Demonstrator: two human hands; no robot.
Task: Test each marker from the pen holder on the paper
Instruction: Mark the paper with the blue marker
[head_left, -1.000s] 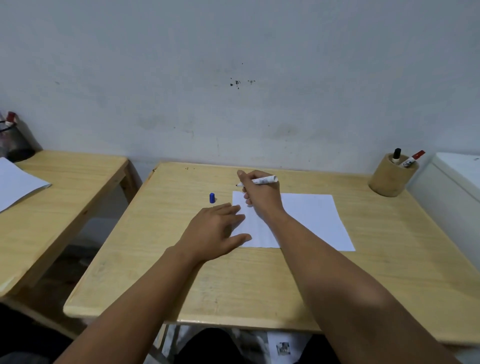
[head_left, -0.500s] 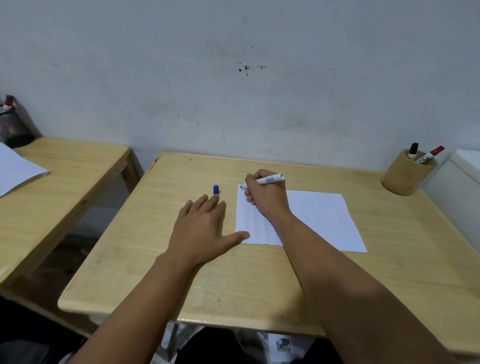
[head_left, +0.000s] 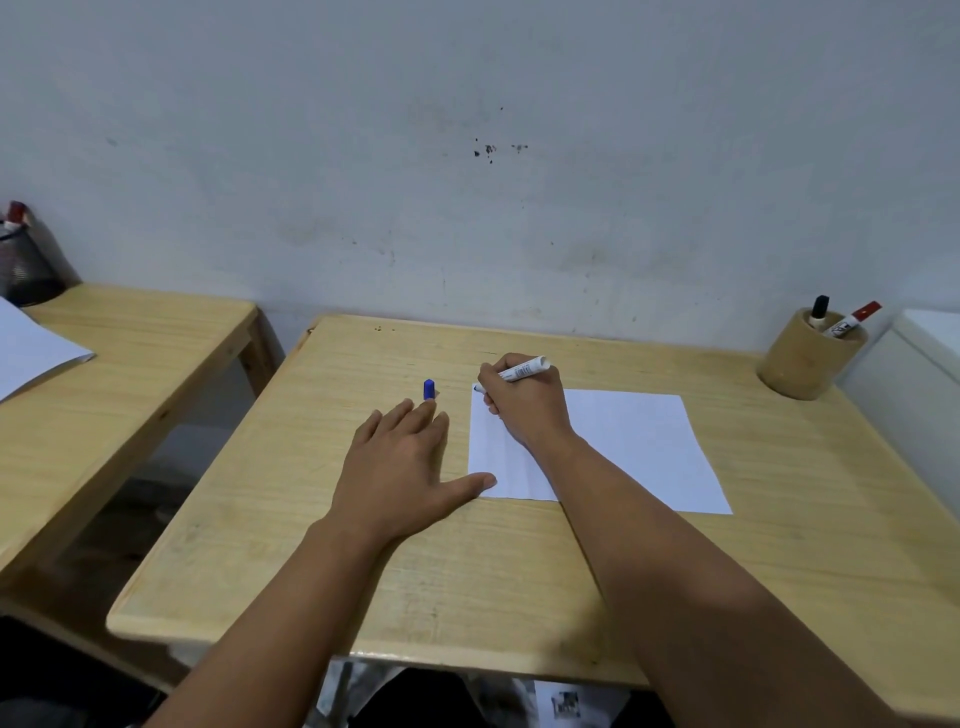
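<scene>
My right hand (head_left: 527, 405) grips a white marker (head_left: 522, 370) with its tip on the far left corner of the white paper (head_left: 634, 447). A blue cap (head_left: 428, 389) stands upright on the wooden table (head_left: 363, 582), just left of the paper. My left hand (head_left: 402, 467) lies flat and spread beside the paper, fingertips just short of the cap, thumb tip on the paper's near left corner. At the table's far right corner a round tan pen holder (head_left: 808, 358) contains a black-capped marker (head_left: 819, 310) and a red-capped marker (head_left: 854, 319).
A second wooden table (head_left: 119, 374) stands to the left across a gap, with a sheet of paper (head_left: 31, 358) and a dark mesh pen cup (head_left: 23, 260). A white box-like object (head_left: 914, 384) abuts the table's right side. The wall runs close behind.
My left hand slid left off the paper and spread flat, fingers reaching up toward the blue cap. The right hand stays on the paper's far left corner with the marker. The view shifted slightly.
</scene>
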